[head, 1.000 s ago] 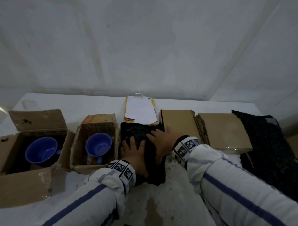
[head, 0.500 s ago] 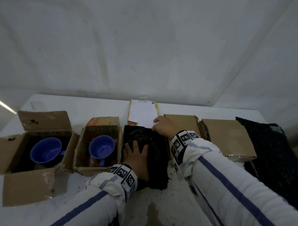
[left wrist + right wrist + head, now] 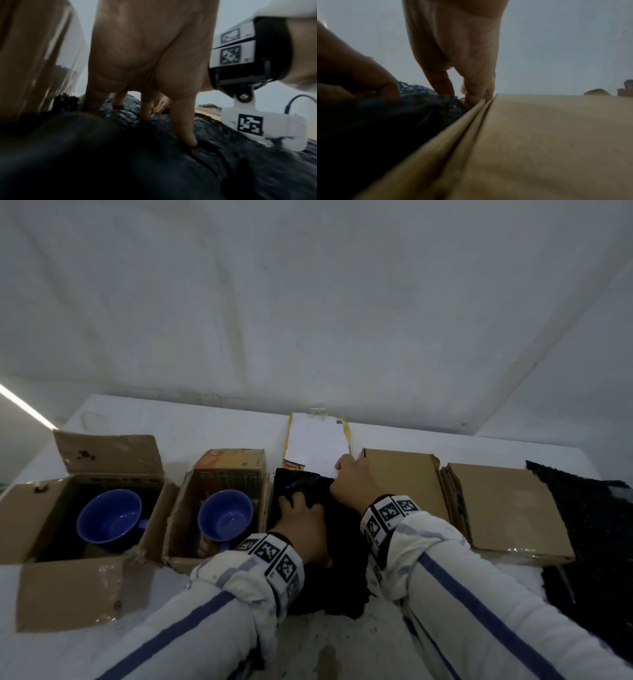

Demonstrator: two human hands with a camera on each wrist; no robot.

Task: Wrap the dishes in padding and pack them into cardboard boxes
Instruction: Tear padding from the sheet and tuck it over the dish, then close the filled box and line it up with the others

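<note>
The right hand has moved to the far edge of the black bubble-wrap bundle — fingers tucking it in; the left hand presses flat, open.

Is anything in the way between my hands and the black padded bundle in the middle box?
Nothing visible. The left hand already presses its spread fingers on the black bubble-wrap bundle, and the right hand reaches its far edge beside the closed brown cardboard box. Whether the right hand grips anything is unclear.

Padding: you have bare table on its near side; mug box hems its left, flat box its right, paper behind.
</note>
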